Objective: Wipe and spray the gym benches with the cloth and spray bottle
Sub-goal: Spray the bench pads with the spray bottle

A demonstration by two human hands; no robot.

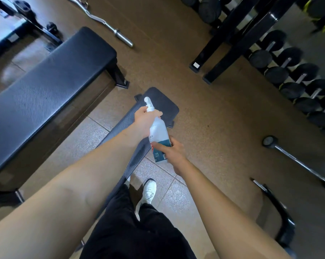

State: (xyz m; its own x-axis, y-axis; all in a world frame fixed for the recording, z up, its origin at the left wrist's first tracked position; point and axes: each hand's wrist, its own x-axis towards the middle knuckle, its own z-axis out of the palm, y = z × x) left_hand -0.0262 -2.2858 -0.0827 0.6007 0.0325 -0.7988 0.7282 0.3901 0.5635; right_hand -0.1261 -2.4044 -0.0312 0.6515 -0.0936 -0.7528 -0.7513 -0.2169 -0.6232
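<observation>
Two hands on one bottle [159,132]
Left hand [145,122] grips its neck, right hand [170,151] its base (above a bench [160,105]).

Floor [204,113]: brown rubber matting, grey speckled tiles nearer in. On it: large black padded bench [51,75] at left, narrower black bench [158,103] centre, running near to far. Chrome curl bar [109,27] far centre, straight bar [296,161] right, dumbbell rack feet [210,71] far right. White shoe [148,189] on the tiles near centre.
</observation>
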